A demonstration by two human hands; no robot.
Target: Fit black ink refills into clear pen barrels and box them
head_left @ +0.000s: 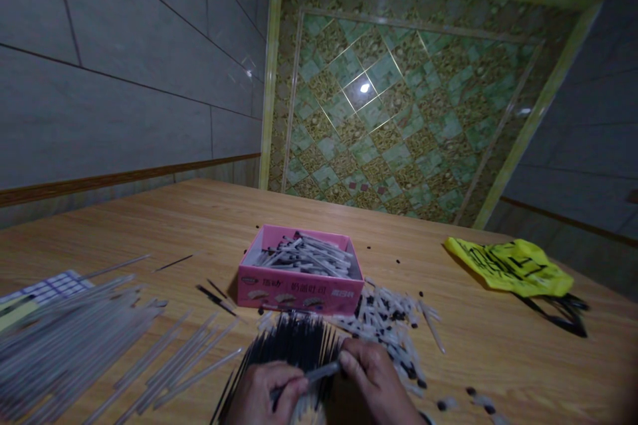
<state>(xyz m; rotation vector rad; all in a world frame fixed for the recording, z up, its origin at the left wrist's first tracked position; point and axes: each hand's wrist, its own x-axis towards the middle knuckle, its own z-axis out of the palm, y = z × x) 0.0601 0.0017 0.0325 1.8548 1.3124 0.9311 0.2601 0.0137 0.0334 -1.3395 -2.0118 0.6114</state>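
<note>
Okay, your left hand (269, 388) and right hand (369, 372) are both pinching one tube (323, 372), an end each, so it's smack between them, long axis left-to-right, right end a bit farther. Black sticks (294, 340) just beyond, then the pink box (299, 292); more tubes (84, 345) left.

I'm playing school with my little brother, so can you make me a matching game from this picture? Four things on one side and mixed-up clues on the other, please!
Things:
1. Box
2. Bag
3. Bunch of thin sticks
4. Grey tube

Clues:
A. Yellow, with black writing
B. Held between the left hand and the right hand
C. Black, close by the left hand
D. Pink, with a heap of grey pieces inside

Right pairs: 1-D, 2-A, 3-C, 4-B
</note>
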